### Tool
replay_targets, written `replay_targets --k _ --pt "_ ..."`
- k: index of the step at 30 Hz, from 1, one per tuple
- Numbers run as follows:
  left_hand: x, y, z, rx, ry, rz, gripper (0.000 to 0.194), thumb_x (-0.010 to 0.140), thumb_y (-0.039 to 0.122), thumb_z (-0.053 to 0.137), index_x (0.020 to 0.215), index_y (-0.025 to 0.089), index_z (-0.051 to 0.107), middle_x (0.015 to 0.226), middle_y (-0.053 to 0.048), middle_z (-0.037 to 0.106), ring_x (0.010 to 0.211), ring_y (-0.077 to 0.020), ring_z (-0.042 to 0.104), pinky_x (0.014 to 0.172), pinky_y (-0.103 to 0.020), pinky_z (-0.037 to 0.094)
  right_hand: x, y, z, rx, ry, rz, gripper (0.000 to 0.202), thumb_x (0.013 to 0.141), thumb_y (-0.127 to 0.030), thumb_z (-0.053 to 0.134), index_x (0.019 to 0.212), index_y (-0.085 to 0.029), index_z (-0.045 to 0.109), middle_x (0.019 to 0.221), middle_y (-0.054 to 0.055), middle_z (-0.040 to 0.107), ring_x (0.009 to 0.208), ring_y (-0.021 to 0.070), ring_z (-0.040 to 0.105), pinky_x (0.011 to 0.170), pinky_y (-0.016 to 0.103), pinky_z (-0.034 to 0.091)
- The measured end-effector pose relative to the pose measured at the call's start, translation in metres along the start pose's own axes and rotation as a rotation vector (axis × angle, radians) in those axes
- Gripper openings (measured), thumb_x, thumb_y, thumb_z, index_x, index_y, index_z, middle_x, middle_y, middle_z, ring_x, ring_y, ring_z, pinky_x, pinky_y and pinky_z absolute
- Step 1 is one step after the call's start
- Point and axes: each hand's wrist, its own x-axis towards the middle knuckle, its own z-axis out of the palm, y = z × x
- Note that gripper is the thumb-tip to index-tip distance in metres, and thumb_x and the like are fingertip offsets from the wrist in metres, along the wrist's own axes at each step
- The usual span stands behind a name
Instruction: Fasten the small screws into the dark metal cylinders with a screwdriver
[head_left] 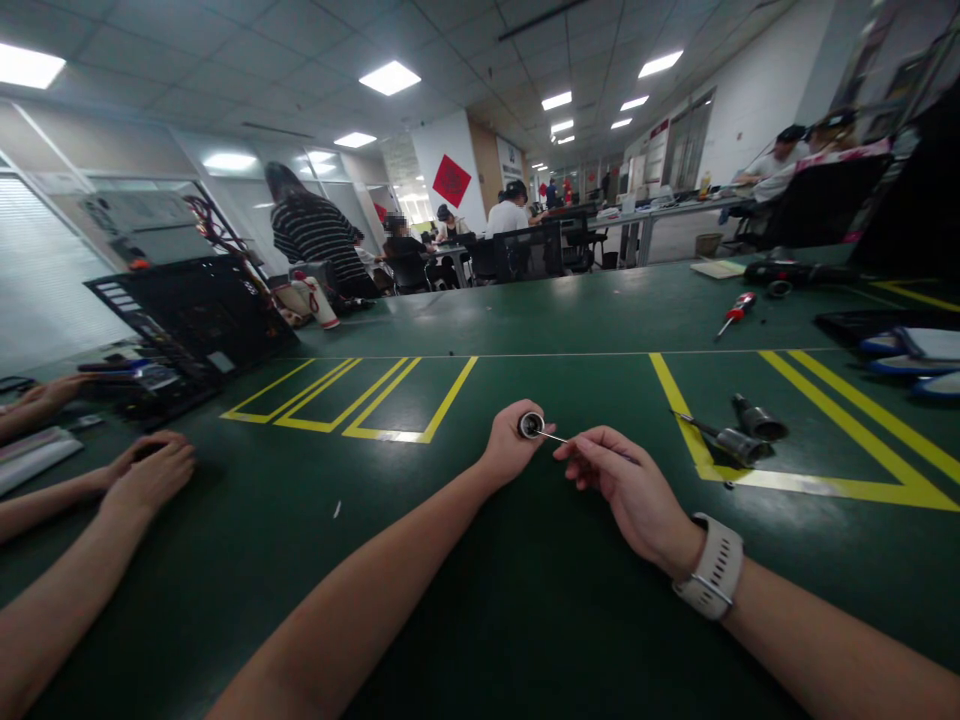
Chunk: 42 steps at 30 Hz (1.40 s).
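My left hand (512,445) is closed around a short cylindrical part (532,425) with a bright metal rim, its open end facing me. Between the fingertips of my right hand (619,480) is a thin metal rod-like tool (555,437); its tip reaches the opening of that part. The tool's exact kind is too small to make out, and its rear end is mostly hidden by my fingers. Off to the right, a dark cylindrical piece (759,418) lies beside a second dark piece (739,446) with a thin shaft, inside a yellow-taped area.
A red-handled screwdriver (741,307) and a long black tool (799,274) lie at the back right. Blue-and-white gloves (926,355) rest at the right edge. At left are another person's hand (154,470) and a black computer case (187,310). Yellow tape (817,485) marks the green table.
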Motion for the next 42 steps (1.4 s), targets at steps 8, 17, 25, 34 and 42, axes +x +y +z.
replay_targets --k 8,17,25,34,42 --pt "0.0000 -0.0003 -0.0002 0.077 -0.012 -0.008 0.018 0.070 0.023 0.062 0.063 0.016 0.047 0.061 0.005 0.044 0.056 -0.0086 0.040 0.055 -0.021 0.034 -0.0020 0.0002 0.0001 -0.004 0.021 -0.004 0.015 0.080 -0.035 0.058 0.078 -0.021 0.063 0.087 0.004 0.065 0.072 0.0160 0.054 0.064 0.030 0.040" --pt "-0.0001 0.0013 -0.0009 0.302 0.008 0.012 0.013 0.070 0.019 0.059 0.062 0.016 0.049 0.061 0.004 0.047 0.057 -0.0100 0.043 0.057 -0.023 0.033 -0.0007 0.0018 0.0002 -0.045 0.014 0.002 0.014 0.081 -0.032 0.057 0.077 -0.020 0.063 0.085 0.003 0.065 0.071 0.0148 0.054 0.064 0.030 0.039" --pt "-0.0001 0.0046 -0.0006 -0.044 -0.104 -0.020 0.022 0.069 0.027 0.063 0.062 0.015 0.046 0.059 0.004 0.044 0.054 -0.0076 0.039 0.052 -0.020 0.033 -0.0011 -0.0007 0.0007 0.009 -0.008 -0.002 0.015 0.079 -0.034 0.059 0.077 -0.020 0.065 0.086 0.004 0.066 0.071 0.0158 0.054 0.064 0.030 0.039" --pt "0.0000 0.0020 -0.0005 0.127 -0.058 0.012 0.018 0.070 0.024 0.061 0.062 0.016 0.048 0.062 0.004 0.047 0.058 -0.0094 0.042 0.056 -0.022 0.034 -0.0011 -0.0003 0.0004 -0.013 0.072 -0.025 0.016 0.078 -0.035 0.059 0.074 -0.020 0.063 0.080 0.004 0.065 0.070 0.0170 0.054 0.064 0.031 0.040" --pt "-0.0009 0.0032 -0.0014 0.389 -0.022 0.052 0.011 0.073 0.020 0.057 0.064 0.016 0.051 0.065 0.002 0.052 0.062 -0.0115 0.046 0.063 -0.026 0.034 -0.0034 0.0008 -0.0002 -0.071 0.044 -0.022 0.015 0.079 -0.033 0.058 0.074 -0.020 0.064 0.081 0.003 0.066 0.071 0.0165 0.055 0.065 0.032 0.040"
